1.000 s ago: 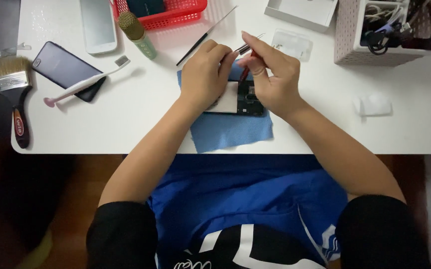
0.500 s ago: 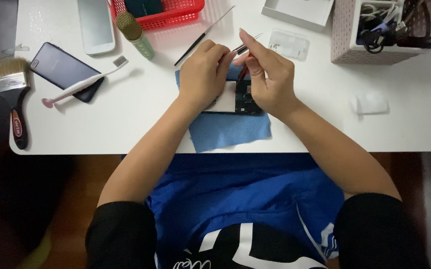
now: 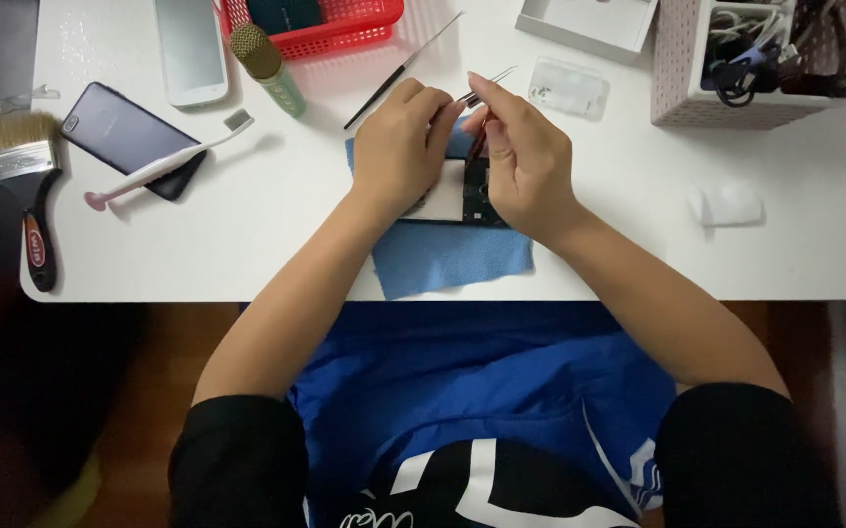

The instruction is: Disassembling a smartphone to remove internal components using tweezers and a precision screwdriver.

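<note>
An opened phone (image 3: pixel 457 192), with white and dark inner parts showing, lies on a blue cloth (image 3: pixel 447 256) near the table's front edge. My left hand (image 3: pixel 401 147) rests on the phone's left part and holds it down. My right hand (image 3: pixel 525 156) pinches metal tweezers (image 3: pixel 489 83) whose free end sticks out up and to the right. A thin reddish strip hangs from the fingers down toward the phone. The tweezers' tips are hidden between my hands.
A thin metal pick (image 3: pixel 401 70) lies behind my left hand. A red basket (image 3: pixel 345 29), a green bottle (image 3: pixel 268 68), a white phone (image 3: pixel 191 49), a dark phone (image 3: pixel 128 139), a toothbrush (image 3: pixel 164 162) and a paintbrush (image 3: pixel 27 186) sit left. A clear case (image 3: pixel 567 86), white box (image 3: pixel 589 22), cable holder (image 3: pixel 770 59) and white pad (image 3: pixel 726 205) sit right.
Both hands stay on the opened phone. My right hand has shifted slightly, with the tweezers still pinched in it.
</note>
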